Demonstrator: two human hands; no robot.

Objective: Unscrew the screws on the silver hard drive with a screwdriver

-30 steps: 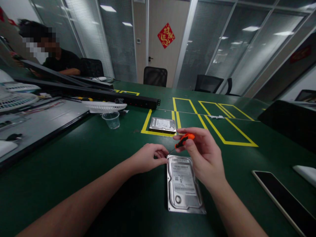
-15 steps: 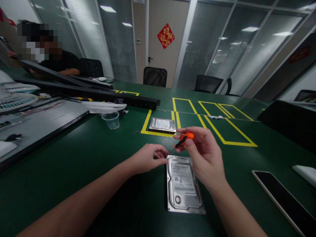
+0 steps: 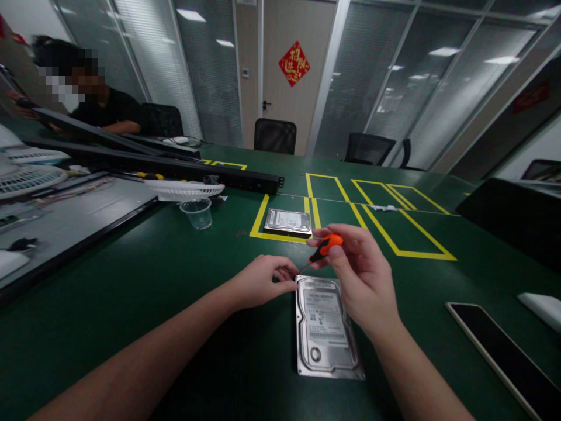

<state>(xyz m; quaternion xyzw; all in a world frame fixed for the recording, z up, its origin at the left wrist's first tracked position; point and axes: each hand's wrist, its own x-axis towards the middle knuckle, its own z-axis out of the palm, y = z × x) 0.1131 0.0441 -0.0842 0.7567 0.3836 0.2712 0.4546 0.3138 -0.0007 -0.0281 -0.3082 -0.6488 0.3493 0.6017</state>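
A silver hard drive (image 3: 326,327) with a white label lies flat on the green table, its long side running away from me. My left hand (image 3: 267,279) is closed at its far left corner, thumb and fingertips touching the edge there. In my right hand (image 3: 362,269) is a small screwdriver (image 3: 326,247) with an orange and black handle, gripped between thumb and fingers. Its thin shaft slants down to that same corner, close to my left fingertips. What sits under the tip is too small to make out.
Beyond my hands, a second hard drive (image 3: 288,222) lies inside a yellow tape outline. A clear plastic cup (image 3: 198,214), a white fan grille (image 3: 184,190) and a long black power strip (image 3: 236,175) are to the left. A phone (image 3: 504,356) rests at right. Another person (image 3: 118,111) sits far left.
The screwdriver handle has turned slightly in my right hand, which has shifted a touch to the left. My left hand and the hard drive stay in place.
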